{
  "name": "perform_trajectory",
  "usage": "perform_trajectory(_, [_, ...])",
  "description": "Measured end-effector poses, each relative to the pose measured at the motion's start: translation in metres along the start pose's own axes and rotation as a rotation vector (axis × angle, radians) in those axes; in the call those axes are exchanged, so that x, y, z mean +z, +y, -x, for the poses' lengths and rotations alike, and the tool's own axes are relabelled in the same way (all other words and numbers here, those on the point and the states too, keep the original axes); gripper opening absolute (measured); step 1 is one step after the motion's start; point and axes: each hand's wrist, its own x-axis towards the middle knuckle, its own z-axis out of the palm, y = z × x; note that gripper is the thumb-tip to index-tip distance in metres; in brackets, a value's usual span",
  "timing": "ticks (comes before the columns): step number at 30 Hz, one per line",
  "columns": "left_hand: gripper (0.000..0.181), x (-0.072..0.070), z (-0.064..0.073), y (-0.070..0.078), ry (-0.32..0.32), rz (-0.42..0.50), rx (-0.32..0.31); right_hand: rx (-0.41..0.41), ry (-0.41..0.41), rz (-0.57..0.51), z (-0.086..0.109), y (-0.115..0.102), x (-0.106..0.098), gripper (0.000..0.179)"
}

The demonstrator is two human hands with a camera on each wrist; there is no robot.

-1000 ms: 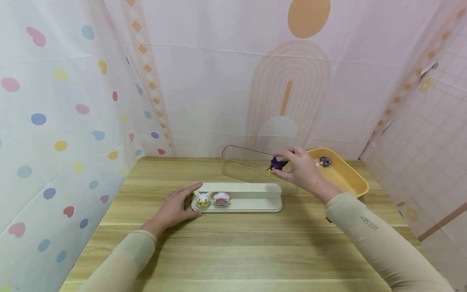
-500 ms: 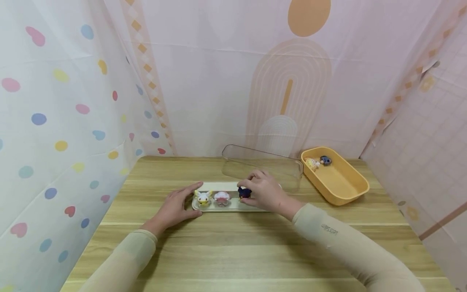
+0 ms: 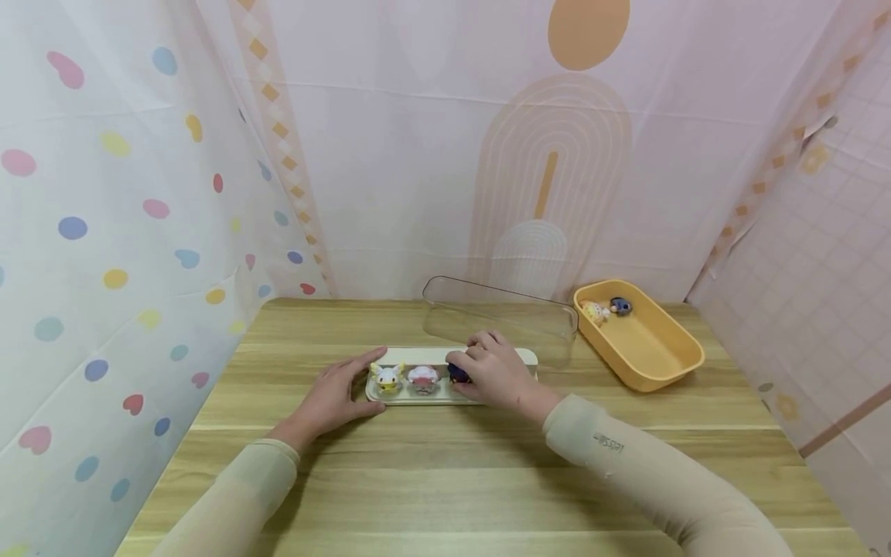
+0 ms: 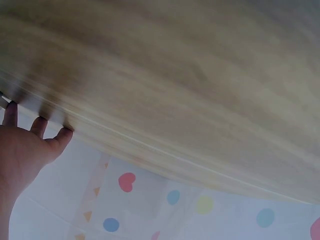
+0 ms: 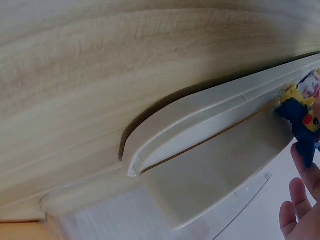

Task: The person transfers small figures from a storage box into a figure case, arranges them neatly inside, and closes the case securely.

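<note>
In the head view my left hand (image 3: pixel 334 394) straddles the left end of a cream two-step display base (image 3: pixel 418 356). Its thumb lies at the front edge, its straight fingers at the back. My right hand (image 3: pixel 490 371) pinches a Pikachu figurine in a dark blue outfit (image 3: pixel 459 373) over the lower step. The right wrist view shows the same figurine (image 5: pixel 302 122) upside down in the picture, fingertips at its side. On the lower step a white and yellow figurine (image 3: pixel 387 377) stands at the left end, with a pink and white figurine (image 3: pixel 422 379) beside it.
A transparent cover (image 3: pixel 501 309) lies behind the base, near the back curtain. At the back right sits a yellow tray (image 3: pixel 685 363), holding an orange and white figurine (image 3: pixel 594 312) and a dark blue figurine (image 3: pixel 621 306). Patterned curtains surround the wooden table (image 3: pixel 418 480).
From beside the yellow tray, my right hand has brought the Pikachu figurine left and down onto the base, beside the pink one. My left hand has stayed in place.
</note>
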Motion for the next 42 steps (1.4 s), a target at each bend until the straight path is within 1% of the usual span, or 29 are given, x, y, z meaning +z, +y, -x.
perform_trajectory(4, [0.099, -0.001, 0.000, 0.001, 0.002, -0.002, -0.001, 0.020, -0.014, -0.014, 0.000, -0.001, 0.001, 0.049])
perform_trajectory(9, [0.099, 0.000, 0.000, 0.000, 0.003, -0.010, 0.002, 0.020, -0.030, -0.019, 0.001, -0.003, 0.003, 0.052])
perform_trajectory(15, [0.099, 0.001, 0.000, 0.000, 0.006, -0.011, 0.006, 0.032, -0.105, -0.027, 0.002, -0.003, 0.000, 0.065])
perform_trajectory(20, [0.099, 0.000, 0.000, 0.001, 0.015, -0.013, 0.014, 0.074, -0.178, -0.060, 0.002, -0.003, -0.004, 0.072])
perform_trajectory(27, [0.099, 0.001, -0.001, 0.001, 0.013, -0.019, 0.016, 0.129, -0.251, -0.074, 0.002, -0.004, -0.007, 0.075])
perform_trajectory(30, [0.099, 0.000, -0.001, 0.000, 0.009, -0.019, 0.012, 0.156, -0.269, -0.086, 0.001, -0.004, -0.010, 0.077])
perform_trajectory(33, [0.099, 0.001, -0.002, -0.001, 0.007, -0.018, 0.010, 0.168, -0.260, -0.094, 0.001, -0.002, -0.013, 0.078])
perform_trajectory(36, [0.099, 0.001, -0.002, -0.001, 0.007, -0.018, 0.010, 0.175, -0.231, -0.119, 0.002, 0.003, -0.019, 0.079])
perform_trajectory(38, [0.100, 0.001, -0.002, -0.002, 0.008, -0.017, 0.009, 0.198, -0.225, -0.154, 0.002, 0.010, -0.028, 0.081])
perform_trajectory(40, [0.099, 0.001, -0.002, -0.002, 0.006, -0.014, 0.008, 0.243, -0.236, -0.174, 0.002, 0.023, -0.041, 0.083])
perform_trajectory(42, [0.099, 0.002, -0.002, -0.002, 0.007, -0.012, 0.009, 0.309, -0.242, -0.173, 0.003, 0.041, -0.057, 0.086])
